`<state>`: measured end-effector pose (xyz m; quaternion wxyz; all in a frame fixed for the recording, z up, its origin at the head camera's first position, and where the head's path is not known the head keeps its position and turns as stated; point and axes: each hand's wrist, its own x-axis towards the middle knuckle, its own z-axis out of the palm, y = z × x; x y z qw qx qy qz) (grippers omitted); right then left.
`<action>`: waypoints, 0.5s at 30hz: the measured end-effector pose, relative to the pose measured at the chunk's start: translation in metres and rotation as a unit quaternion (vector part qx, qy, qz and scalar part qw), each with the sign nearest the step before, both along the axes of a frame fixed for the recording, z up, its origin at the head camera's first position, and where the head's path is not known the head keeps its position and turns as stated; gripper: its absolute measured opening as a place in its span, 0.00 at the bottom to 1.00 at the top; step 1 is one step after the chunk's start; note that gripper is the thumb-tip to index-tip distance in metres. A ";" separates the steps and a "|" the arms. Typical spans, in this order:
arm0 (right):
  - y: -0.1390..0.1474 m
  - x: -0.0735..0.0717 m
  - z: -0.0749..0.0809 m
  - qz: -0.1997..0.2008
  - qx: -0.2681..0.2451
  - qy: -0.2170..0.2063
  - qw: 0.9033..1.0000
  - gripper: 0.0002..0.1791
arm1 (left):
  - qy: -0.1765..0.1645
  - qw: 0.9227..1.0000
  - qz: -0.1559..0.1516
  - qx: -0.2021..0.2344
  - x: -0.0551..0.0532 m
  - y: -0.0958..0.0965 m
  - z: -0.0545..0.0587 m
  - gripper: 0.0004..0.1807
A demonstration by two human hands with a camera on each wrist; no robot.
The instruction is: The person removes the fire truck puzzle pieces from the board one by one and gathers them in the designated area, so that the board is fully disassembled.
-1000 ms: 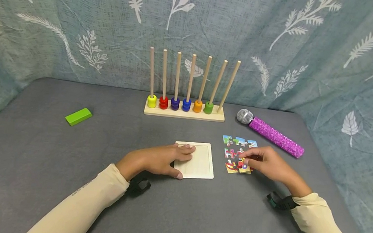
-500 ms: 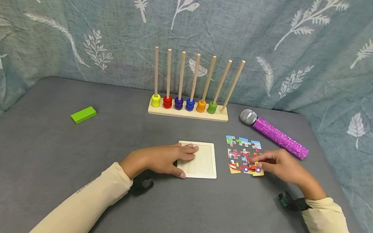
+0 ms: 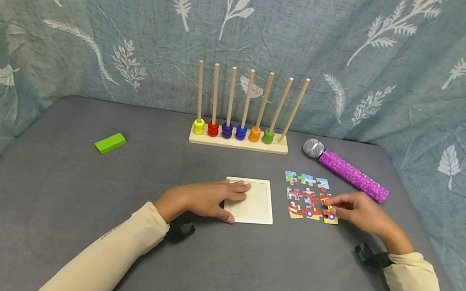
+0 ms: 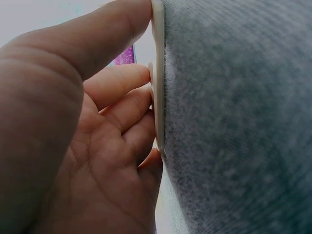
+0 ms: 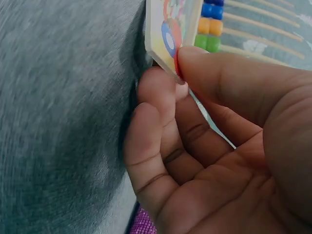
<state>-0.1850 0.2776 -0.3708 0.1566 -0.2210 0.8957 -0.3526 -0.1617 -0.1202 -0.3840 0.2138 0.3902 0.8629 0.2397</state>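
My left hand (image 3: pixel 201 200) rests on a pale square wooden puzzle tray (image 3: pixel 259 203), its fingers spread on the tray's left part and its thumb at the near edge. Edge-on in the left wrist view, the tray (image 4: pixel 159 92) lies against the fingertips. Right of it, picture puzzle pieces (image 3: pixel 309 197) lie in three spaced rows. At the near right corner of these rows my right hand (image 3: pixel 366 216) pinches a puzzle piece (image 3: pixel 330 219) showing a blue wheel. The right wrist view has the thumb on this piece's edge (image 5: pixel 179 68), with fingertips against its other side.
Behind the tray stands a wooden peg stand (image 3: pixel 237 143) with upright rods and coloured beads. A toy microphone (image 3: pixel 351 173) with a glittery purple handle lies at the back right. Farther left lies a green block (image 3: pixel 110 143). A leaf-patterned curtain (image 3: pixel 143 31) hangs behind the grey table (image 3: pixel 155 268).
My right hand has moved right with the wheel piece, from over the near row's middle to its right end. The left hand stays on the tray. The head view has shifted slightly.
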 end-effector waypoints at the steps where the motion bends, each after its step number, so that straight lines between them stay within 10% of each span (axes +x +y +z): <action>1: 0.001 0.000 -0.001 0.000 -0.002 -0.002 1.000 0.11 | -0.002 1.000 0.002 -0.002 0.000 0.000 0.000 0.37; 15: 0.000 -0.006 0.007 -0.035 0.004 0.048 0.998 0.12 | 0.002 0.999 0.019 0.046 -0.002 -0.006 -0.002 0.35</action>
